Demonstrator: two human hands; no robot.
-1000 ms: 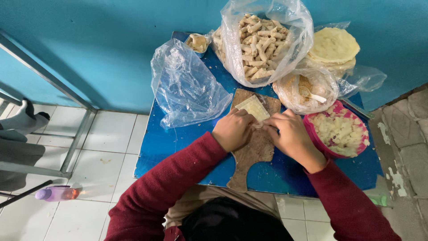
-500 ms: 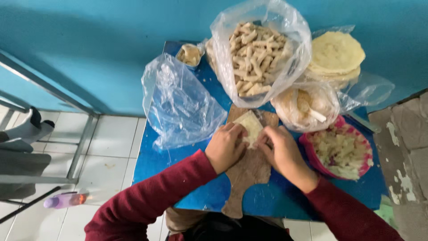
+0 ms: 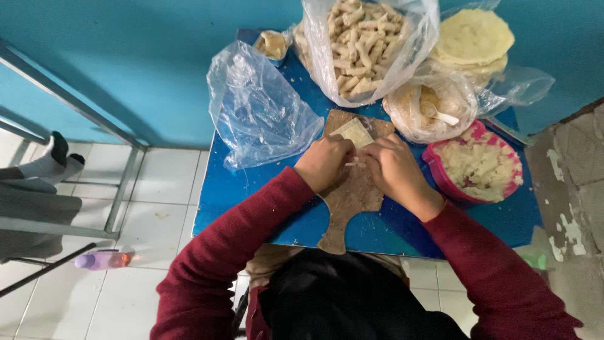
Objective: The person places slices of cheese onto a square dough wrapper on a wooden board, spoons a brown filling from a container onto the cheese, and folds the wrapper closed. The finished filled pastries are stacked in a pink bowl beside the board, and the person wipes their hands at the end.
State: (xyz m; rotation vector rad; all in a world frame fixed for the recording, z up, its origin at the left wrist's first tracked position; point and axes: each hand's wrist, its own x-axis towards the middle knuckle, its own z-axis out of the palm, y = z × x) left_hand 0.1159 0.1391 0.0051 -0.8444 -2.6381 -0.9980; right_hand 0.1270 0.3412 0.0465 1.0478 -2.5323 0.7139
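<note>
Your left hand [image 3: 324, 162] and right hand [image 3: 393, 169] pinch the near edge of the thin, soft pastry wrapper [image 3: 353, 133] on the wooden board [image 3: 352, 195]; it looks tear-prone, so grip its edges lightly.

The blue table [image 3: 251, 208] serves as landmark. At its far edge stands a clear bag of pale rolled sticks [image 3: 358, 44]. Right of that bag lies a stack of round flat wrappers [image 3: 475, 38]. On the table's left part sits a crumpled empty plastic bag [image 3: 258, 110], with a small tub [image 3: 272, 44] behind it. A pink bowl of white filling [image 3: 481, 167] sits at the table's right side. On the tiled floor left of the table lies a purple bottle [image 3: 100, 259].
</note>
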